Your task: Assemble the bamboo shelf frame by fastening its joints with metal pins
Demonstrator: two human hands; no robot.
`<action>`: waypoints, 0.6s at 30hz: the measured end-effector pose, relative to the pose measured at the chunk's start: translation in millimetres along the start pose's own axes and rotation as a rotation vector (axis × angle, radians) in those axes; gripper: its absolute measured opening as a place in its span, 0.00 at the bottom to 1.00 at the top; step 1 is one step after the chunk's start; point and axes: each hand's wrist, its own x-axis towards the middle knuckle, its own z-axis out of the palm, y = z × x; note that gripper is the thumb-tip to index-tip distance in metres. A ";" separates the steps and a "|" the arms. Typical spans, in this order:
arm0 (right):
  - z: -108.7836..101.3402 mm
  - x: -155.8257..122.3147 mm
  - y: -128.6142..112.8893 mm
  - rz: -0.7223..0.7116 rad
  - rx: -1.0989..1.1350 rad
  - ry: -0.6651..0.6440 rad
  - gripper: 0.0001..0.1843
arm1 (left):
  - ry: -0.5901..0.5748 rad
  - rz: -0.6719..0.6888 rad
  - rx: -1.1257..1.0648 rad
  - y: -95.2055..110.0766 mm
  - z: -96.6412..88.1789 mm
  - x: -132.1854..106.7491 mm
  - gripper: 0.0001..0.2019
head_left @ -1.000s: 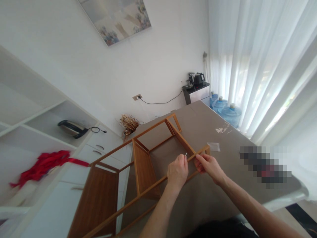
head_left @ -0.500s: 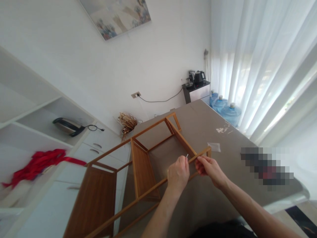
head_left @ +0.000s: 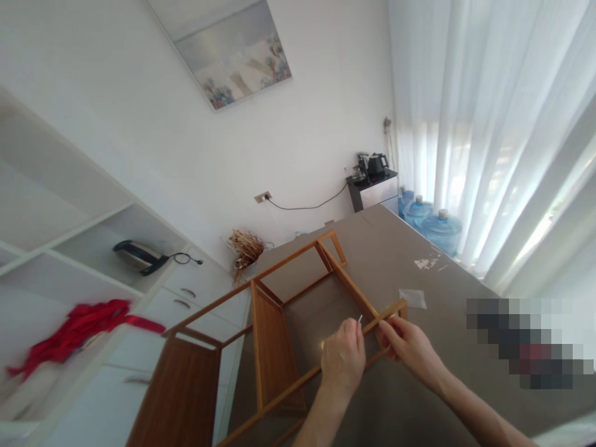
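Observation:
A wooden shelf rack with slim rails and brown panels lies on its side on the grey table. My left hand is closed above the near rail, with the tip of a thin metal rod showing from its fingers; the rest of the rod is hidden. Close to the rack's right end, my right hand pinches the near rail where a cross panel joins it. The fingertips under the rail are out of sight.
On the grey table lie a small clear plastic bag and white scraps. A blurred dark object is at the right. Blue water bottles stand beyond the edge; white cabinets line the left.
The camera view has tilted up slightly, so everything sits lower in the picture. Both hands keep nearly the same places on the rack, and the metal rod still shows in my left fingers.

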 end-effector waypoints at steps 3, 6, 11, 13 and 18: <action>-0.8 0.4 0.9 -0.120 -0.091 0.083 0.16 | -0.002 -0.005 0.000 -0.3 -0.1 0.4 0.13; 1.1 -0.6 -0.3 0.055 0.235 -0.069 0.18 | 0.025 -0.004 -0.063 -0.2 -4.8 1.1 0.13; -6.8 -6.3 2.2 0.095 0.285 -0.164 0.18 | 0.136 0.086 -0.283 5.4 -19.6 -1.5 0.12; -12.6 -12.0 0.8 -0.008 0.216 -0.152 0.19 | 0.155 0.106 -0.324 10.9 -25.2 -5.4 0.11; -22.8 -30.9 -18.7 -0.069 0.237 -0.074 0.19 | 0.088 0.162 -0.408 28.1 -35.3 -16.3 0.12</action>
